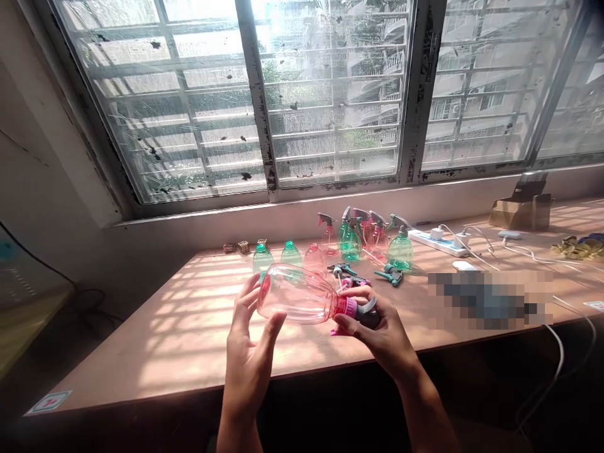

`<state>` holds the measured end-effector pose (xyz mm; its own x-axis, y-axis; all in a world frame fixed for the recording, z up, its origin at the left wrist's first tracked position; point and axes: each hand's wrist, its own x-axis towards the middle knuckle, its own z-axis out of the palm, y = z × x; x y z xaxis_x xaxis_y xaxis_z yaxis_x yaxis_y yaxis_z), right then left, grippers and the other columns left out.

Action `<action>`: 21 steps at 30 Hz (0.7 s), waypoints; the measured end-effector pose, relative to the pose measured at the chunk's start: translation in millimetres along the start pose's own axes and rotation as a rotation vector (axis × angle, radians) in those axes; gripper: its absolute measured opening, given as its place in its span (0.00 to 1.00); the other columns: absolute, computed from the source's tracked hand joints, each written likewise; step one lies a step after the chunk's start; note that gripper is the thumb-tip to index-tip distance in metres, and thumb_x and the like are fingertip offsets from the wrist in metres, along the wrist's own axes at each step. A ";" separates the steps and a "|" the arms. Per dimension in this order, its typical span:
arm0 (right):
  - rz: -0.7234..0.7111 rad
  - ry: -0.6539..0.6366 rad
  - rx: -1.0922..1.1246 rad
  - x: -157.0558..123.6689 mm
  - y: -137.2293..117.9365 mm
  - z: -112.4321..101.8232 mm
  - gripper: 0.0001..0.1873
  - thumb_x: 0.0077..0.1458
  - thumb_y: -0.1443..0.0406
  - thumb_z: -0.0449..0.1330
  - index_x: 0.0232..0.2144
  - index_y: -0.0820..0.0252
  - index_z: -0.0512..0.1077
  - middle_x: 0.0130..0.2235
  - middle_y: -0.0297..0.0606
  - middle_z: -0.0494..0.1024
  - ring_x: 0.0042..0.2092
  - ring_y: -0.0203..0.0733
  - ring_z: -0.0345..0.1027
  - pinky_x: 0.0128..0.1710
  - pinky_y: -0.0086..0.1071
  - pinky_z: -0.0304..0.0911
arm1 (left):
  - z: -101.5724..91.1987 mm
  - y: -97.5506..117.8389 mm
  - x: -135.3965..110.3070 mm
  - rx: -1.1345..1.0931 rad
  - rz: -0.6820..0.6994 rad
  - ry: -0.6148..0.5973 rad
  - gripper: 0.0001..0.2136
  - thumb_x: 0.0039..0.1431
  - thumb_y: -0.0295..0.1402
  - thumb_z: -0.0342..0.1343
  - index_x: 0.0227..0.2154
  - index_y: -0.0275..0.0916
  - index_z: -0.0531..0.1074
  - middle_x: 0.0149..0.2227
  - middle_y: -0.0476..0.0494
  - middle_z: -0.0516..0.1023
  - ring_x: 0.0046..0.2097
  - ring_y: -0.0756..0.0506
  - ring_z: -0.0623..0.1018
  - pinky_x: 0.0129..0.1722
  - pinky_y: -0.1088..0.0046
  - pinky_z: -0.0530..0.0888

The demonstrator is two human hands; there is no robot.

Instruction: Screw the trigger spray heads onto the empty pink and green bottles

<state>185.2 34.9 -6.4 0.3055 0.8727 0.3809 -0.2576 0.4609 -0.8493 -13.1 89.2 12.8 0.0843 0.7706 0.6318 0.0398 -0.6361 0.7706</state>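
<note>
A clear pink spray bottle [297, 296] is held on its side above the table's front part, its neck toward the right. My left hand [250, 333] wraps round the bottle's base, thumb in front and fingers behind. At the neck, my right hand [377, 330] grips the pink collar and grey spray head [368, 309], which sits on the bottle. Behind the bottle stand two green bottles without heads [263, 257] and a pink one [314, 258]. Loose spray heads [391, 275] lie on the table just beyond my right hand.
Several assembled spray bottles [350, 239] stand by the wall under the window. Right of them lie a white power strip [438, 243] with cables and a white mouse [465, 266]. A blurred patch [491, 299] covers something at right. A cardboard holder [521, 207] stands farther back.
</note>
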 end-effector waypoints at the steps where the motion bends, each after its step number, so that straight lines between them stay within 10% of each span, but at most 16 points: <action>1: 0.004 -0.001 -0.004 0.2 0.1 0.8 0.21 0.45 0.56 0.78 0.38 0.58 0.77 0.29 0.31 0.79 0.29 0.39 0.75 0.32 0.37 0.80 | -0.1 -1.1 0.5 0.018 -0.003 0.025 0.19 0.63 0.46 0.62 0.53 0.46 0.74 0.70 0.39 0.62 0.70 0.32 0.62 0.68 0.49 0.60; 13: 0.082 0.043 0.061 1.7 -2.5 -7.4 0.24 0.46 0.53 0.77 0.38 0.58 0.74 0.28 0.34 0.79 0.28 0.42 0.76 0.31 0.38 0.79 | 1.3 -0.4 -2.5 0.027 0.101 -0.209 0.29 0.65 0.37 0.61 0.67 0.56 0.60 0.72 0.45 0.58 0.73 0.36 0.57 0.69 0.52 0.60; 21: 0.030 -0.006 -0.013 1.7 0.6 -4.5 0.22 0.45 0.56 0.78 0.38 0.59 0.76 0.30 0.32 0.80 0.28 0.40 0.76 0.33 0.39 0.80 | 3.0 -6.4 1.7 -0.024 -0.022 -0.039 0.20 0.65 0.44 0.61 0.57 0.47 0.71 0.70 0.40 0.61 0.69 0.33 0.64 0.68 0.51 0.62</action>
<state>189.7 36.0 -7.9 0.2929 0.8868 0.3575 -0.2545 0.4327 -0.8649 -10.2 94.5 8.7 0.1226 0.7821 0.6110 0.0181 -0.6173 0.7865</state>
